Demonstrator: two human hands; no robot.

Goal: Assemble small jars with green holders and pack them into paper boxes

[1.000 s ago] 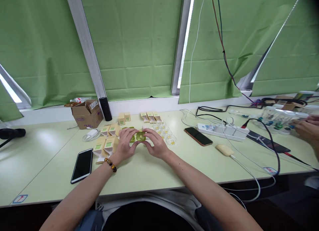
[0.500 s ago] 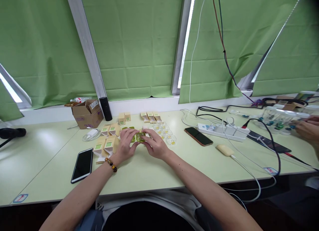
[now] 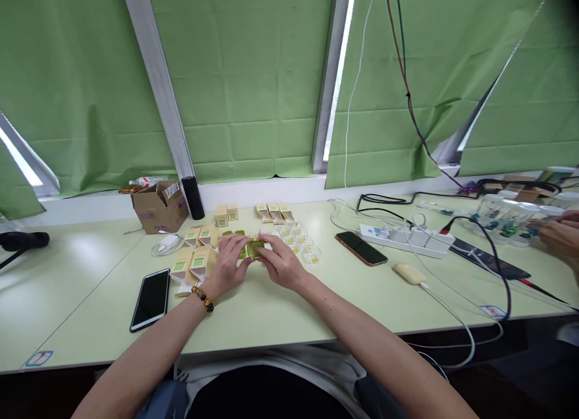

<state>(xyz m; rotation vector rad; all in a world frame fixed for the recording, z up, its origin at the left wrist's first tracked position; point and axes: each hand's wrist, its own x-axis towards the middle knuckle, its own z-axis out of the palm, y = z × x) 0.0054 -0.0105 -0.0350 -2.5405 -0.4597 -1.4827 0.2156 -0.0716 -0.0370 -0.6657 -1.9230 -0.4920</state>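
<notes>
Item: green plastic case (image 3: 254, 248), likely light, stiff, slick; left hand (image 3: 231, 259) and right hand (image 3: 283, 263) pinch its edges, surest hold.

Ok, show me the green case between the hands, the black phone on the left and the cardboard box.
green case (image 3: 254, 248): head view, visible top face.
black phone (image 3: 150, 299): head view, middle of the screen.
cardboard box (image 3: 158, 215): head view, front wall.
</notes>
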